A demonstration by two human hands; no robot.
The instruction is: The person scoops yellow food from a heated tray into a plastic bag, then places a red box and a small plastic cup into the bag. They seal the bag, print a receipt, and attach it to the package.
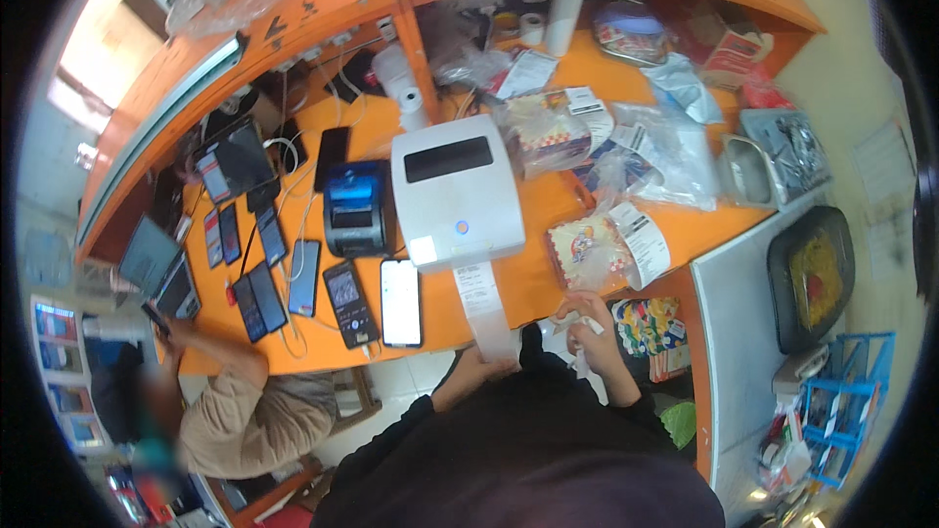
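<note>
A white label printer (458,198) stands at the front of the orange desk. From its front hangs a paper strip (483,312), printed near the top. My left hand (480,375) grips the strip's lower end just past the desk edge. To the right, my right hand (598,348) holds crumpled white paper strips (579,323) between its fingers. Just beyond that hand lies a patterned food box in clear plastic (587,253), with a white printed slip (642,242) curling from it.
Several phones (351,304) and cables cover the desk's left side, beside a blue-black receipt printer (357,209). More bagged boxes (550,132) sit behind the label printer's right. A seated person (249,411) is at the left with a phone. A metal counter (733,337) holds a black food tray (814,279).
</note>
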